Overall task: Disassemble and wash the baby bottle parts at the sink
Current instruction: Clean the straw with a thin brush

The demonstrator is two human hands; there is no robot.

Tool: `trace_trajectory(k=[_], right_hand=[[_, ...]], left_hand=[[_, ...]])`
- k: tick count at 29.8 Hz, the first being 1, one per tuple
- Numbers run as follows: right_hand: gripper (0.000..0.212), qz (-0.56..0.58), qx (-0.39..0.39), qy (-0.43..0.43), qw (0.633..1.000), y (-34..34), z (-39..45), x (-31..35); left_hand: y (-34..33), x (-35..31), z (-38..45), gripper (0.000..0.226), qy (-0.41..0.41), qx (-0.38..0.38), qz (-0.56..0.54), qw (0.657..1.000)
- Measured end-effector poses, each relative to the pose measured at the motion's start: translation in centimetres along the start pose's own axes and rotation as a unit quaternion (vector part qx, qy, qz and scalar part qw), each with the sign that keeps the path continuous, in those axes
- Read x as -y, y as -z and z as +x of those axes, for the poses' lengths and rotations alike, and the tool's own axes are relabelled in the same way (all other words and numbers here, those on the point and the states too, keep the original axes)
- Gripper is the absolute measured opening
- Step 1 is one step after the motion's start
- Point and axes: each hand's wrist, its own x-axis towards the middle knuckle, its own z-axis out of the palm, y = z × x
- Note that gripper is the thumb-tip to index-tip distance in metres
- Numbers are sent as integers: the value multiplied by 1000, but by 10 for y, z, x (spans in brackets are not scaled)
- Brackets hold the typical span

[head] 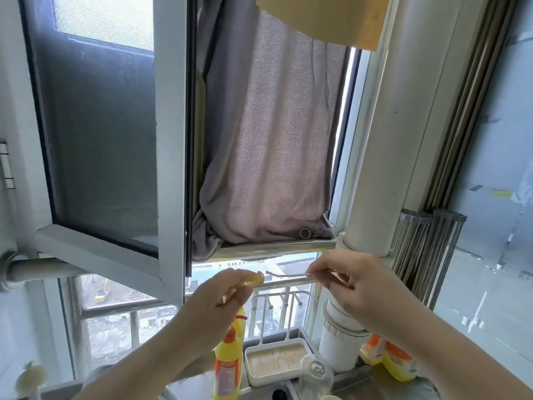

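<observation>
Left hand, lower centre of frame, fingers curled round a small amber translucent bottle part; only its ribbed end pokes out past the fingers twd the right. Right hand, lower right of centre, pinches the wire handle of a thin twisted-wire brush w/ dark bristles, tip just beside the part's opening, not yet inside. The part is prob light, small, slick if wet, so best held round the body, opening left free. Brush wire looks bendy, so pinch close for control. Both forearms are raised, hands at window-sill height, well above the white rectangular drying tray at bottom centre.
</observation>
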Motion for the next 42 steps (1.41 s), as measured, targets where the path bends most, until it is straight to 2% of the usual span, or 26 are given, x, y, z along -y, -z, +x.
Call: trace_trajectory(k=[5, 10, 14, 16, 19, 23, 26, 28, 30, 33, 37, 42], right_hand=[[14, -41, 5, 19, 999, 2, 0, 3], [13, -91, 4, 43, 995, 7, 3, 6], [12, -89, 34, 85, 992, -9, 6, 18], [10, -78, 33, 72, 994, -10, 11, 17], [10, -27, -14, 14, 999, -3, 16, 10], [9, -10, 39, 32, 999, -15, 14, 15], [12, -13, 2, -24, 1000, -11, 13, 5], [12, -13, 42, -13, 999, -13, 9, 5], [12, -10, 77, -2, 997, -17, 6, 7], [12, 3, 50, -30, 998, -17, 7, 1], [11, 19, 88, -6, 996, -28, 1, 5], [18, 34, 114, -93, 988, -21, -13, -20]], left_hand=[[5, -8, -1, 23, -24, 0, 14, 1000], [8, -14, -3, 21, -66, 1, 103, 992], [0, -20, -3, 24, -101, 24, 78, 992], [-3, -24, -3, 31, -111, 27, 62, 991], [1, -24, -1, 28, -101, 11, 50, 994], [-5, -24, -1, 9, -99, 8, 48, 994], [-7, -20, -4, 11, -84, 5, 51, 995], [-6, -17, -5, 15, -80, 11, 63, 995], [-8, -16, -6, 10, -73, 24, 89, 993], [-12, -18, -6, 16, -62, 43, 98, 992], [-17, -18, -5, 17, -54, 67, 100, 991], [-26, 4, -17, 28, 5, 75, 68, 995]])
